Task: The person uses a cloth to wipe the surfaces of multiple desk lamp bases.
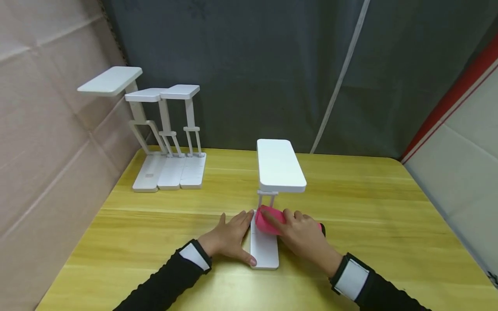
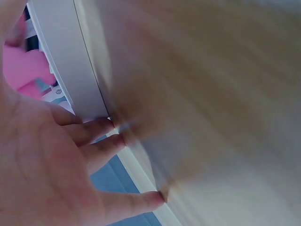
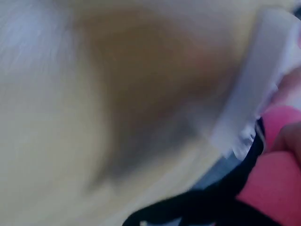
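A white folding stand (image 1: 281,166), shaped like a desk lamp with a flat rectangular head on a slim column, is upright on the wooden table in front of me. Along the left side of its base (image 1: 264,255) lies my left hand (image 1: 229,237), fingers straight and spread, thumb at the near corner. In the left wrist view its fingertips (image 2: 110,125) meet the table beside the base. My right hand (image 1: 305,237) holds a pink cloth (image 1: 266,222) with black edging against the top of the base. Part of the cloth is hidden under that hand.
Three similar white stands (image 1: 169,170) are lined up side by side at the table's back left, their heads overlapping in view. A dark curtain (image 1: 249,77) hangs behind the wooden table (image 1: 369,224), with pale fabric walls at left and right.
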